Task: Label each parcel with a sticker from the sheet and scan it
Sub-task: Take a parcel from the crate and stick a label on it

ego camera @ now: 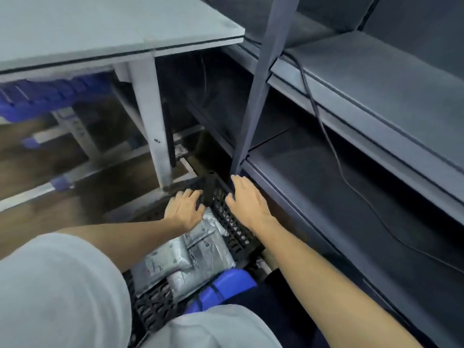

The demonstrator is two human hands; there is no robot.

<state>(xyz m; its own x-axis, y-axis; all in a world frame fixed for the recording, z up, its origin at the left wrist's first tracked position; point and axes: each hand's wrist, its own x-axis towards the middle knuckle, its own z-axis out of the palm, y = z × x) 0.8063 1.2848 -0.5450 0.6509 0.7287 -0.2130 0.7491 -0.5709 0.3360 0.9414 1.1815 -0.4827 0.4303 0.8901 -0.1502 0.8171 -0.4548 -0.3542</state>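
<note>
A black perforated basket (234, 231) stands on the floor between my knees, and several grey plastic parcels (190, 254) lie inside it. My left hand (184, 209) reaches over the basket's far end, fingers curled near a black upright handle (210, 189). The picture is blurred, so a grip on the handle cannot be confirmed. My right hand (247, 200) lies on the basket's right rim with its fingers spread and fairly straight. No sticker sheet or scanner is in view.
A grey worktable (105, 33) is at the upper left, its leg (153, 126) just beyond the basket. Grey metal shelving (364, 101) runs along the right, a black cable (334, 151) trailing over it. A blue object (226, 285) sits beside the basket. Blue bins (47, 94) are under the table.
</note>
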